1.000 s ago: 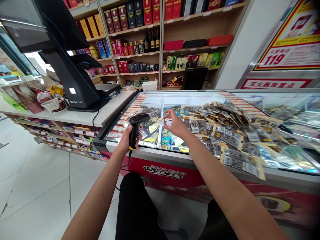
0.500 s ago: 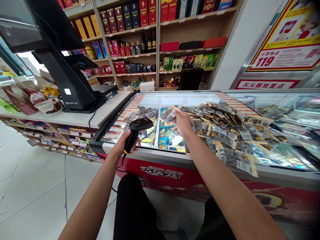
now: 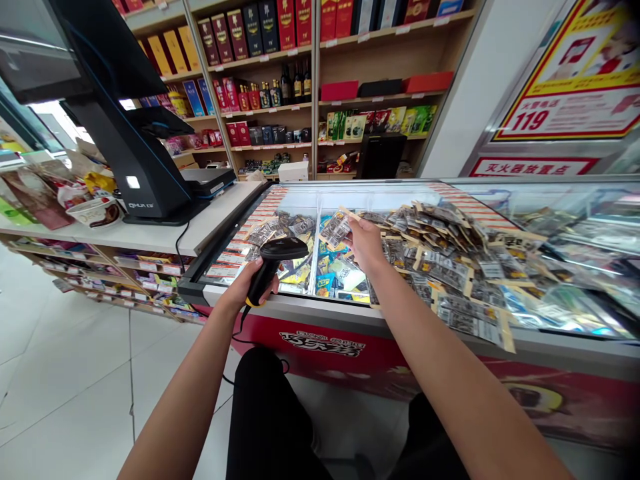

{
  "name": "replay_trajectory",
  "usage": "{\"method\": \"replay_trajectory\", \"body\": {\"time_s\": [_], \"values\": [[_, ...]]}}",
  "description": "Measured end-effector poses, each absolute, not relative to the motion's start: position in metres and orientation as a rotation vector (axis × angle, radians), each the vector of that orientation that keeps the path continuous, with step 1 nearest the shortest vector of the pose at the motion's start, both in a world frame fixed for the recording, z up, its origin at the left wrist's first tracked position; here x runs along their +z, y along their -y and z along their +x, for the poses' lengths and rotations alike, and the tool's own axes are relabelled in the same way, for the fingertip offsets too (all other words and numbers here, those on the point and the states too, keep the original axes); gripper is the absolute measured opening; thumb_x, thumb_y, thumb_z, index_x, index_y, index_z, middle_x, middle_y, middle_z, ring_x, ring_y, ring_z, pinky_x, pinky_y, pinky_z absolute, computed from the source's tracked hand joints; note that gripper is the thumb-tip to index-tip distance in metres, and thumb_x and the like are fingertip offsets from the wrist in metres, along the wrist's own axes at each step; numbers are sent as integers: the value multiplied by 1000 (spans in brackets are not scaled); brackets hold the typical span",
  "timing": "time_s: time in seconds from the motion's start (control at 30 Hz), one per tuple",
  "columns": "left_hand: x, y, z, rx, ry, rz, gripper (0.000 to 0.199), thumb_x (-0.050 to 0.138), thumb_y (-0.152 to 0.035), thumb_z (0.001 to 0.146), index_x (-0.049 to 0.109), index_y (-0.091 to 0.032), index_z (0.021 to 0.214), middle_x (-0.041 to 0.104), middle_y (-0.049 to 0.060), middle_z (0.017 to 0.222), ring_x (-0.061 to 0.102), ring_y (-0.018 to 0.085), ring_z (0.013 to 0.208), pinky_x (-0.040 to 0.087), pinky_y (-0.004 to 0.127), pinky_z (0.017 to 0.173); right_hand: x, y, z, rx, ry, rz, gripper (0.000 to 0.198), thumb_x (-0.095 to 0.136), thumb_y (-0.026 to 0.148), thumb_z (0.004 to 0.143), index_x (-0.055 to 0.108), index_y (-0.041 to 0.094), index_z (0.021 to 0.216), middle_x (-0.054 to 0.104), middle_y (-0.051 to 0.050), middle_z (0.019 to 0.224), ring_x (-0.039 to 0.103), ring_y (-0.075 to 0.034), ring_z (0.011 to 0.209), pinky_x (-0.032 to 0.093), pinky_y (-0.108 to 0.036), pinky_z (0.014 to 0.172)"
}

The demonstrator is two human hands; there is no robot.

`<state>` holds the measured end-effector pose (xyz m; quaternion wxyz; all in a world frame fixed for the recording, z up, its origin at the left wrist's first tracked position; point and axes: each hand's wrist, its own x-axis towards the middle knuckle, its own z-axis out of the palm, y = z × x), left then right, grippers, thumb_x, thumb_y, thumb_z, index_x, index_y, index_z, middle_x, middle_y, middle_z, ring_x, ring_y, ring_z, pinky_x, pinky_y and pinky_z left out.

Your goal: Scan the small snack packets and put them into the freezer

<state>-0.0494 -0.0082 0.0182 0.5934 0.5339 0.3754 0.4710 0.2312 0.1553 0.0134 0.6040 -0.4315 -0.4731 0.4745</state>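
Note:
My left hand [image 3: 244, 285] is wrapped round the handle of a black barcode scanner [image 3: 283, 249], whose head points right over the freezer's glass top. Between the thumb and fingers of my right hand [image 3: 367, 245] is a snack packet [image 3: 336, 228] with a dark printed front and tan edges. It is tilted and held a short way to the right of the scanner. A heap of similar packets [image 3: 440, 233] spreads over the glass on the right. A smaller group of packets [image 3: 267, 231] lies beyond the scanner on the left.
The chest freezer [image 3: 320, 343] stands in front of my knees. To the left, a counter [image 3: 165, 233] carries a black checkout terminal [image 3: 155, 173] and a paper bowl [image 3: 97, 212]. Shelves of boxes and bottles [image 3: 300, 83] rise behind. The scanner's cable [image 3: 239, 331] hangs down the freezer front.
Almost nothing differs. The packet in my right hand has shifted very slightly left and up, while the scanner stays nearly in place.

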Motion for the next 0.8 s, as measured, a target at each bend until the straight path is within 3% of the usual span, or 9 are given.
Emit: {"method": "replay_trajectory", "body": {"time_s": [0.2,0.37,0.57,0.8], "values": [[16,5,-50,1586,-795,1036,61,65,-75,87,69,-16,104,70,2,63,45,11,30,27,24,33,23,-144,229,1003,1122,-1082,36,73,50,86,76,19,105,72,-4,90,70,-22,90,63,-33,80],[17,2,-44,1999,-819,747,56,57,-76,94,65,-21,94,63,-2,61,49,10,36,33,22,36,33,-130,219,989,1272,-1096,25,72,41,88,78,19,96,58,2,63,60,-18,62,60,-34,67],[13,-1,-40,1940,-922,740,65,50,-82,95,59,-21,76,59,0,55,50,11,37,34,23,37,47,-133,185,1309,1235,-1127,17,80,32,91,68,20,91,71,-5,77,69,-18,63,66,-38,72],[12,-3,-37,1916,-905,703,65,56,-81,92,58,-19,72,60,0,56,49,10,34,33,23,34,50,-173,129,1202,1303,-1310,28,77,32,97,55,23,113,74,-2,84,70,-14,65,65,-32,72]]}}
